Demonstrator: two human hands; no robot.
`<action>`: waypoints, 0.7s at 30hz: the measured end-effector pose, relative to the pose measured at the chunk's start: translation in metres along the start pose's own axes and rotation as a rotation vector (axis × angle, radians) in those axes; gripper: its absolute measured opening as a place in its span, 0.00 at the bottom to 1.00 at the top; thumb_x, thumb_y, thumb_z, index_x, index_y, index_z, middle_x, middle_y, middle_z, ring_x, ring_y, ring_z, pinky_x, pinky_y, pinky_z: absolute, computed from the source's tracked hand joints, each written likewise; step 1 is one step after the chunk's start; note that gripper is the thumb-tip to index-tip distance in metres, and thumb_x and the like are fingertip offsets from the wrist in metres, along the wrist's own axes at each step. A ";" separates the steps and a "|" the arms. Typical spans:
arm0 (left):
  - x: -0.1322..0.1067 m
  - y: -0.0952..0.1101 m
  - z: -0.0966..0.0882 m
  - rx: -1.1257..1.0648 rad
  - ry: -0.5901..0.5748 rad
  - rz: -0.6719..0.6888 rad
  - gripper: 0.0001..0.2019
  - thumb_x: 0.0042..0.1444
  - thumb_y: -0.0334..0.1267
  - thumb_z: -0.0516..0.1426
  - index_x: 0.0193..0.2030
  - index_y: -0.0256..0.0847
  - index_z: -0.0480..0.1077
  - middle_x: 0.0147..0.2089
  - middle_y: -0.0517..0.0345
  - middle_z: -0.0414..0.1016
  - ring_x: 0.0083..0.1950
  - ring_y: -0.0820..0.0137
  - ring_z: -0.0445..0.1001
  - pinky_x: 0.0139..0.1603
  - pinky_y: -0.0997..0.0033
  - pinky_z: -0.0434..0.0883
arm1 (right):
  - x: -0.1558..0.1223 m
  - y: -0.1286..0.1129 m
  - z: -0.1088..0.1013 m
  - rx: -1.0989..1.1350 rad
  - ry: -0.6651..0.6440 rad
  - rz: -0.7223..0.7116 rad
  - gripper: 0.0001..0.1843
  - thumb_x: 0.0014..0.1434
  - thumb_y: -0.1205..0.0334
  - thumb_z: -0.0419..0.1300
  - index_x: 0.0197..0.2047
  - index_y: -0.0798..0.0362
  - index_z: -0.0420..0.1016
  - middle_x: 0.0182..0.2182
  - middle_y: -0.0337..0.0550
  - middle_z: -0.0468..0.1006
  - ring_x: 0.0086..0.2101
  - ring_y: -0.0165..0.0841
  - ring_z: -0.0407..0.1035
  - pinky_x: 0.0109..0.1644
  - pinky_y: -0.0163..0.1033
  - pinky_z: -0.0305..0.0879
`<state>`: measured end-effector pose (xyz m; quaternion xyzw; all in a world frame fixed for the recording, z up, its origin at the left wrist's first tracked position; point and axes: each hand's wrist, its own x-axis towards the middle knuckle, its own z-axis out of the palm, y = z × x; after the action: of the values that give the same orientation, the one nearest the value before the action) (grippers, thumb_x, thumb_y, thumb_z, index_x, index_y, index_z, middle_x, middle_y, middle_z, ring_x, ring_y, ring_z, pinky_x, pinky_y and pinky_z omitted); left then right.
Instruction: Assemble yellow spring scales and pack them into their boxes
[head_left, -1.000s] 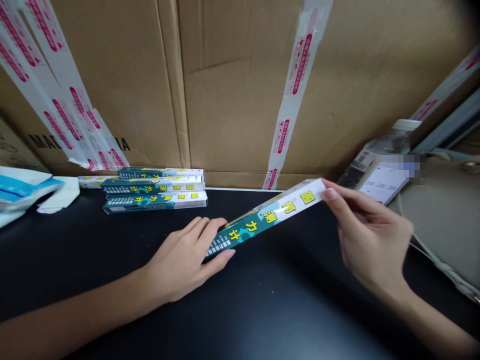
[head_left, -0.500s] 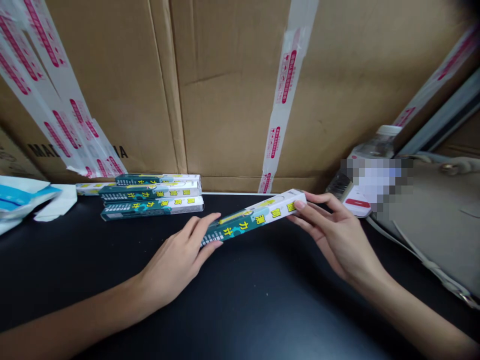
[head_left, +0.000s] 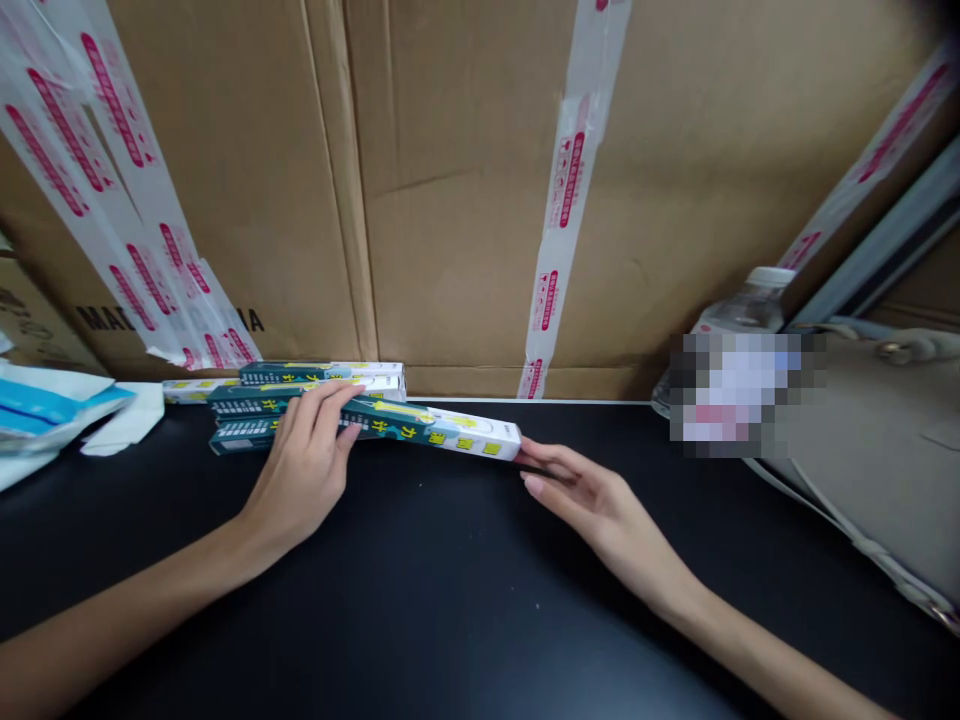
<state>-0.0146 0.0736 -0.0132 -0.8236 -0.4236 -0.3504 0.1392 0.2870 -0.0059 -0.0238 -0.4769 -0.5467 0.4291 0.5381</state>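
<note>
A long narrow teal and white box (head_left: 435, 430) with yellow characters lies nearly flat over the black tabletop (head_left: 450, 600). Its left end is over the stack of like boxes (head_left: 315, 385) by the cardboard wall. My left hand (head_left: 304, 465) grips that left end, fingers curled over it. My right hand (head_left: 581, 490) is at the box's white right end. Its fingers are stretched out and their tips touch or sit just below the end.
Large taped cardboard cartons (head_left: 465, 180) form a wall behind the table. White and blue packaging (head_left: 52, 410) lies at the far left. A plastic bottle (head_left: 750, 300) and a grey bag (head_left: 877, 450) stand at the right.
Both hands carried the box left and away, from a tilted hold in mid-table to nearly flat against the stack. The right hand's fingers have loosened from the end.
</note>
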 end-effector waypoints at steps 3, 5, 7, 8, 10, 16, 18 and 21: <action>-0.005 -0.018 -0.006 0.112 -0.024 -0.010 0.18 0.69 0.33 0.47 0.64 0.41 0.58 0.63 0.42 0.66 0.63 0.51 0.66 0.60 0.44 0.66 | -0.010 -0.003 0.009 -0.130 -0.156 -0.047 0.22 0.66 0.54 0.60 0.62 0.42 0.72 0.64 0.43 0.70 0.64 0.42 0.62 0.71 0.57 0.49; -0.008 -0.027 -0.012 0.141 -0.025 -0.003 0.19 0.69 0.33 0.47 0.65 0.42 0.57 0.64 0.42 0.65 0.64 0.51 0.66 0.59 0.46 0.67 | -0.015 -0.005 0.014 -0.215 -0.226 -0.088 0.23 0.68 0.57 0.57 0.65 0.39 0.67 0.66 0.40 0.66 0.66 0.41 0.58 0.73 0.57 0.43; -0.011 -0.035 -0.019 0.182 -0.019 0.013 0.19 0.69 0.34 0.48 0.65 0.41 0.58 0.64 0.42 0.66 0.63 0.51 0.67 0.58 0.50 0.67 | -0.016 -0.006 0.020 -0.254 -0.273 -0.125 0.25 0.69 0.60 0.55 0.68 0.38 0.63 0.68 0.37 0.64 0.68 0.40 0.55 0.73 0.55 0.40; -0.011 -0.039 -0.023 0.195 -0.013 0.025 0.18 0.69 0.35 0.48 0.65 0.41 0.59 0.63 0.44 0.67 0.63 0.52 0.68 0.57 0.52 0.68 | -0.015 -0.005 0.024 -0.260 -0.286 -0.141 0.27 0.69 0.61 0.54 0.69 0.38 0.61 0.68 0.36 0.62 0.68 0.39 0.53 0.74 0.55 0.39; -0.012 -0.048 -0.029 0.198 -0.020 0.051 0.17 0.70 0.38 0.50 0.63 0.42 0.62 0.62 0.49 0.70 0.62 0.55 0.70 0.56 0.57 0.68 | -0.008 -0.003 0.031 -0.265 -0.294 -0.171 0.30 0.68 0.65 0.53 0.70 0.38 0.57 0.69 0.34 0.59 0.69 0.38 0.51 0.74 0.55 0.39; -0.013 -0.084 -0.036 0.151 0.091 -0.039 0.18 0.66 0.52 0.53 0.56 0.48 0.73 0.55 0.53 0.78 0.55 0.54 0.74 0.59 0.51 0.61 | 0.035 0.012 0.058 -0.306 -0.310 -0.234 0.36 0.63 0.73 0.50 0.73 0.49 0.51 0.71 0.42 0.56 0.68 0.37 0.54 0.73 0.53 0.45; -0.014 -0.092 -0.036 0.131 0.128 -0.104 0.20 0.64 0.56 0.53 0.54 0.48 0.75 0.55 0.51 0.76 0.57 0.52 0.71 0.61 0.49 0.61 | 0.050 0.016 0.066 -0.320 -0.307 -0.247 0.36 0.63 0.73 0.49 0.73 0.52 0.50 0.70 0.46 0.57 0.67 0.38 0.56 0.72 0.53 0.47; -0.014 -0.098 -0.034 0.063 0.190 -0.215 0.25 0.60 0.62 0.54 0.52 0.46 0.77 0.55 0.50 0.72 0.59 0.54 0.69 0.64 0.50 0.62 | 0.066 0.019 0.074 -0.344 -0.292 -0.284 0.37 0.62 0.74 0.48 0.73 0.50 0.50 0.69 0.45 0.60 0.67 0.35 0.55 0.72 0.52 0.47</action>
<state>-0.1138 0.1060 -0.0054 -0.7318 -0.5050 -0.4265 0.1660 0.2162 0.0658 -0.0346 -0.4130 -0.7449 0.3145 0.4192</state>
